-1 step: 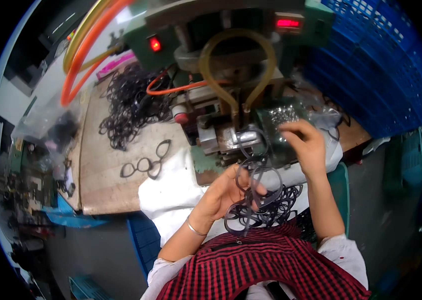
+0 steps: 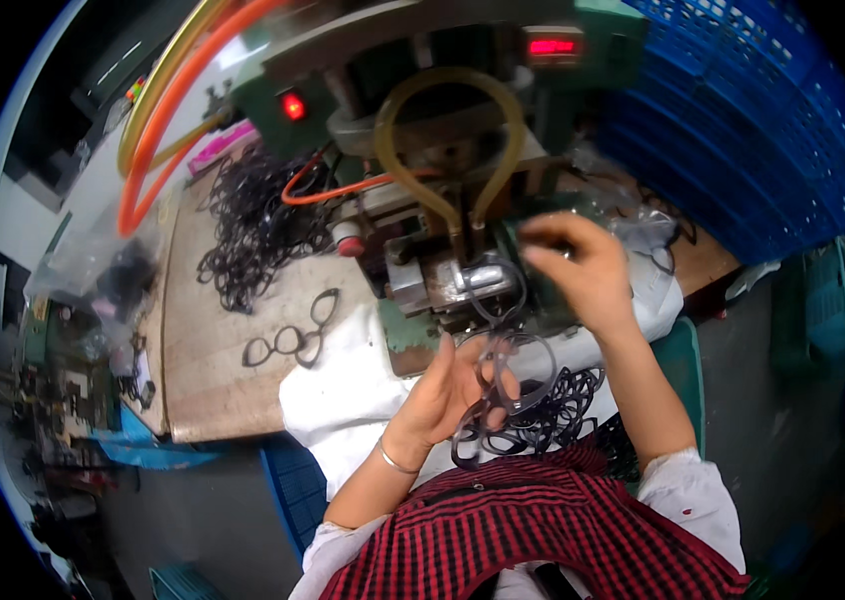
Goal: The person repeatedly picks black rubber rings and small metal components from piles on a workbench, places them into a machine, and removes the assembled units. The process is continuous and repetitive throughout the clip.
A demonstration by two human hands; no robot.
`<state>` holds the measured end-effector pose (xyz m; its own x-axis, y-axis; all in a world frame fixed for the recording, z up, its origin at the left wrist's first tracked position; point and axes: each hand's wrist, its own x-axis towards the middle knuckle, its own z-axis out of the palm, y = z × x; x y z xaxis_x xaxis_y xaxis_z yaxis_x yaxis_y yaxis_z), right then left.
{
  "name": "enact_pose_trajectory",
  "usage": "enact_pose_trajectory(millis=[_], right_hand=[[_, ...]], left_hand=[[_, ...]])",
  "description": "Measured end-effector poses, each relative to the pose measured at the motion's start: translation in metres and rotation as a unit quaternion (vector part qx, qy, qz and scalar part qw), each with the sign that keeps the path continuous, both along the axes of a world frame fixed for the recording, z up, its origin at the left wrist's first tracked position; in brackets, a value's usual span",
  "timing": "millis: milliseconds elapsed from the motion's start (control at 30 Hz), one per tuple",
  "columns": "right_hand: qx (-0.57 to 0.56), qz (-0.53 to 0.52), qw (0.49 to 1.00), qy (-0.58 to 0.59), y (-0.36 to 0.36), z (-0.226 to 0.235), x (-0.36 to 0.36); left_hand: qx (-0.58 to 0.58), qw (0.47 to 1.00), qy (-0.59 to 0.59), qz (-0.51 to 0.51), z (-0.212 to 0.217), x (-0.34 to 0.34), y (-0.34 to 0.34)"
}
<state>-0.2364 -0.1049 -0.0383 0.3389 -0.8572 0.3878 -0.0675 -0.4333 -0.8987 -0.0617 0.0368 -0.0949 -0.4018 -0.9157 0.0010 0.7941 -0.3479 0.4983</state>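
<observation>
Dark, see-through eyeglass frames (image 2: pixel 526 378) rest against my left hand (image 2: pixel 458 390), which is turned palm up with its fingers curled behind them. One frame's rim (image 2: pixel 505 305) reaches up to the metal jig (image 2: pixel 481 278) of the green press. My right hand (image 2: pixel 583 265) is raised just right of the jig, thumb and fingers bent toward each other. Anything small between those blurred fingertips cannot be made out. Below, a heap of similar frames (image 2: pixel 568 410) lies by the front of my checked apron.
More dark frames (image 2: pixel 253 225) are piled on the wooden table (image 2: pixel 208 390), with a few loose ones (image 2: pixel 290 341) nearer. White cloth (image 2: pixel 328 405) covers the table's front edge. An orange hose (image 2: pixel 143 165) bends at the left. A blue crate (image 2: pixel 743 130) stands at the right.
My right hand has moved left, from over the tray of small shiny parts toward the jig. My left hand's fingers have spread a little, with the frames still against them. The view has shifted slightly.
</observation>
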Motion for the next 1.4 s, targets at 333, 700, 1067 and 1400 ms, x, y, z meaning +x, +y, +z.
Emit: enact_pose_trajectory(millis=[333, 700, 1067, 1400], right_hand=[[0.148, 0.039, 0.978, -0.143, 0.004, -0.005, 0.044], [0.03, 0.019, 0.999, 0.009, 0.013, -0.004, 0.001], [-0.171, -0.268, 0.912, 0.258, -0.046, -0.092, -0.045], [-0.144, -0.272, 0.936, 0.172, -0.038, -0.095, -0.036]], left_hand=[[0.035, 0.987, -0.154, -0.004, -0.006, 0.006, -0.008], [-0.496, 0.592, -0.534, 0.343, 0.053, 0.02, 0.003], [-0.606, 0.334, -0.618, 0.374, 0.049, 0.018, -0.045], [-0.518, 0.405, -0.635, 0.406, 0.037, 0.011, -0.013]])
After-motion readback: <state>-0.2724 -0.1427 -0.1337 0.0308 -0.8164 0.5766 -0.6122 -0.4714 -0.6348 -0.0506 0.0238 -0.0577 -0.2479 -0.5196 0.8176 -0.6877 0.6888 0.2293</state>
